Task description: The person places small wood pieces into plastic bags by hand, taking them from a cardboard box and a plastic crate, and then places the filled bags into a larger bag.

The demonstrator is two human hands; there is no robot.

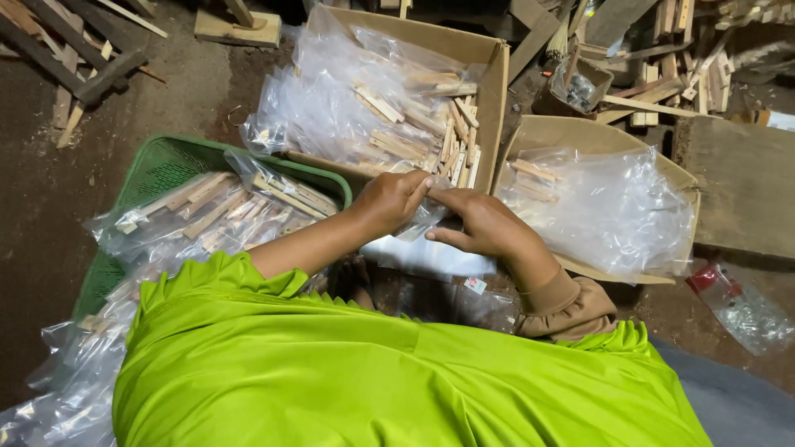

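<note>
My left hand and my right hand meet at the centre of the view, fingertips pinched together on a small clear plastic bag. Under them lies a stack of flat clear bags. Just beyond my hands stands a cardboard box filled with clear bags holding small wooden sticks. A green plastic basket at my left holds more bagged sticks. My bright green sleeves cover the bottom of the view.
A second cardboard box lined with clear plastic holds a few sticks at the right. Scrap wood is piled at the back right, planks at the back left. A plastic bottle lies at the right.
</note>
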